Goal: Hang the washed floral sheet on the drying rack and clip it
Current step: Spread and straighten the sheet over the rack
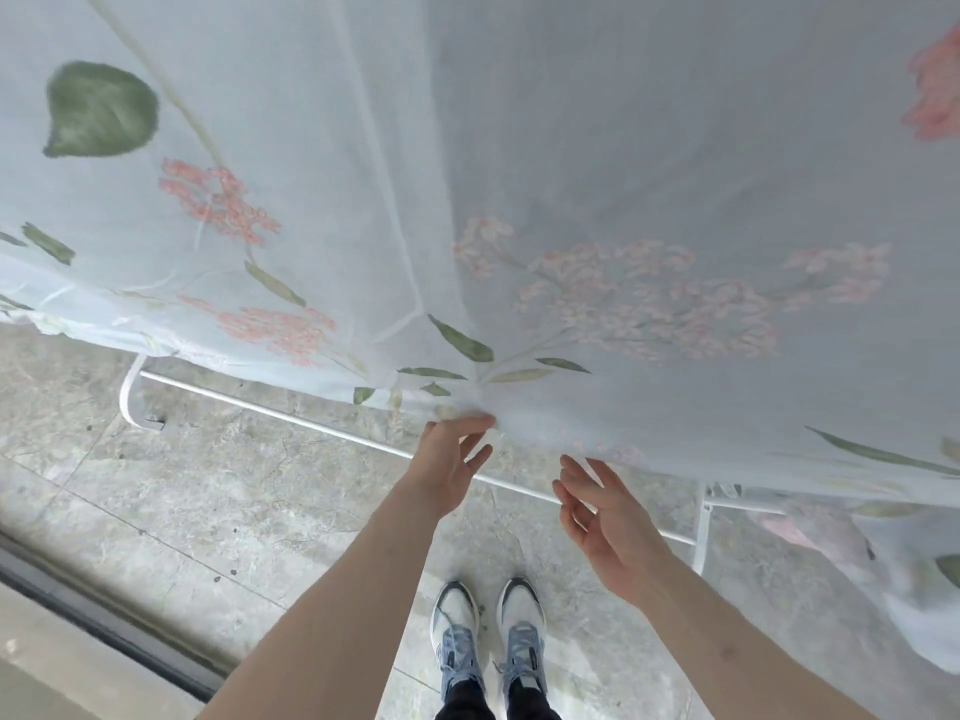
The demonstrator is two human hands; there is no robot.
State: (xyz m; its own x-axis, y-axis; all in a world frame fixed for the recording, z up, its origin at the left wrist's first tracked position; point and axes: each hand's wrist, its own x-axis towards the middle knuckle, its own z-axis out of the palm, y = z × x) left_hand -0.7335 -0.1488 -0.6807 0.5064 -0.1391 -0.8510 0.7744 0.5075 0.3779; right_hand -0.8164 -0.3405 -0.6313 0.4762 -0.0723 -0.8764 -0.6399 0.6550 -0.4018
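The floral sheet (597,200), pale blue with pink blossoms and green leaves, hangs in front of me and fills the upper part of the view. Its lower edge drapes over the white drying rack (270,415), whose bottom bar runs across the floor from left to right. My left hand (449,467) reaches up to the sheet's lower edge, its fingertips touching the bunched fabric. My right hand (602,517) is just below the hem, fingers spread and relaxed, fingertips at the cloth. No clip is visible.
Grey marble floor tiles (208,511) lie under the rack. A dark sliding-door track (98,615) runs along the lower left. My two feet in white and blue sneakers (488,641) stand close to the rack's bar. More sheet hangs at the right (909,563).
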